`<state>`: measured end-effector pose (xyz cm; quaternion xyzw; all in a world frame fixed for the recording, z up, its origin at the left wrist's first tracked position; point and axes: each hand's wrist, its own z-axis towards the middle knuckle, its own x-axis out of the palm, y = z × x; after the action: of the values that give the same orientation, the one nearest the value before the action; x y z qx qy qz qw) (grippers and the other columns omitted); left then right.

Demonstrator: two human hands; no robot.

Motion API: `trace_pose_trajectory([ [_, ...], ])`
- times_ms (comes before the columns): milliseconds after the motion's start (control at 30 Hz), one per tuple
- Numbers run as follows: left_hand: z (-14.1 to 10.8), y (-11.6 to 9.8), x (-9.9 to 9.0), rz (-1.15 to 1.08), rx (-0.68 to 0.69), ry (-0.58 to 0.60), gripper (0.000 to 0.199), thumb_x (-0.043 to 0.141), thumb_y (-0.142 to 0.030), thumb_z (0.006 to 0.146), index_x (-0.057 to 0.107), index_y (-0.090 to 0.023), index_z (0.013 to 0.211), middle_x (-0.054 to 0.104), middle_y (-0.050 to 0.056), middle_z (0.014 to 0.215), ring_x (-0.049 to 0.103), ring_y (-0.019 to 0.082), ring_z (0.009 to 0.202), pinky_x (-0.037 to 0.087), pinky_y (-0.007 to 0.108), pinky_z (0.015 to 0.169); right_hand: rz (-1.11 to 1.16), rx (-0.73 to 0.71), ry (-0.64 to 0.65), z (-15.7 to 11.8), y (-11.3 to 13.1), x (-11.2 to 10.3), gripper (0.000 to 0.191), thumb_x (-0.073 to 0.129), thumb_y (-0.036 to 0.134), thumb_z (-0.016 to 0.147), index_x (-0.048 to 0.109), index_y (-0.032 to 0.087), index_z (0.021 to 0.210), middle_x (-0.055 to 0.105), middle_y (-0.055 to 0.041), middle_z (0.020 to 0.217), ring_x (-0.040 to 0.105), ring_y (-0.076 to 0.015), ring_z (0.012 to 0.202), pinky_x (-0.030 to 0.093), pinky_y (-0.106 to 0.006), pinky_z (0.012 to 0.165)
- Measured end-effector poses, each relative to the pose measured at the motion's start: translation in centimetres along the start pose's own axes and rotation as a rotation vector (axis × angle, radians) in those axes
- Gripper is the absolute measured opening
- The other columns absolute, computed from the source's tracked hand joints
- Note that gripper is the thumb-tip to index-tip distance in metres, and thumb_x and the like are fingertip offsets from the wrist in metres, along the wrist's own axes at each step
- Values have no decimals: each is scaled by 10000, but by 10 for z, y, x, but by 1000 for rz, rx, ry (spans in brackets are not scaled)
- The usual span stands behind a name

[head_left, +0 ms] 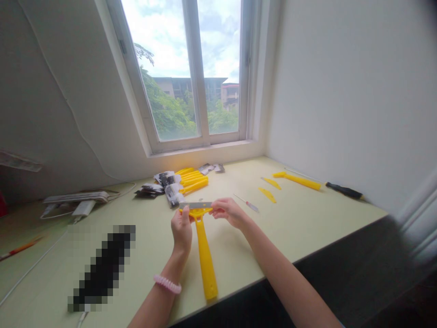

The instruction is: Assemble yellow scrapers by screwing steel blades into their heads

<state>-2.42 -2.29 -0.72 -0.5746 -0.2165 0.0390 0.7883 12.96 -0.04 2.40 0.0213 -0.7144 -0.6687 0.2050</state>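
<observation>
Left hand (181, 230): near the middle of the view, raised on its edge with the palm turned inward, fingers curled shut and thumb (187, 215) pressed upward at the top.
Right hand (228, 212): coming in from the right, held level and turned toward the left hand, fingers closed in a pinch, their tips (210, 211) pointing left.
Between the hands: a short gap; they are just beside each other, not touching.
Left forearm (160, 298): bare, rising from the near edge of the view toward the far right, with a pink coiled band (167, 284) around the wrist.
Right forearm (283, 273): bare, slanting in from the near right toward the far left, its wrist (246, 223) slightly bent.
</observation>
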Motion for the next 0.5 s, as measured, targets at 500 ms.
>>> trace_pose_trajectory([
  [500,-2,-10,5,78,-86,-44,362,617,-370,655,564,-111,903,650,54,716,616,148,578,508,290,573,-34,-50,-122,3,1,-1,83,545,92,607,592,104,539,613,-35,506,569,-92,475,444,-189,483],
])
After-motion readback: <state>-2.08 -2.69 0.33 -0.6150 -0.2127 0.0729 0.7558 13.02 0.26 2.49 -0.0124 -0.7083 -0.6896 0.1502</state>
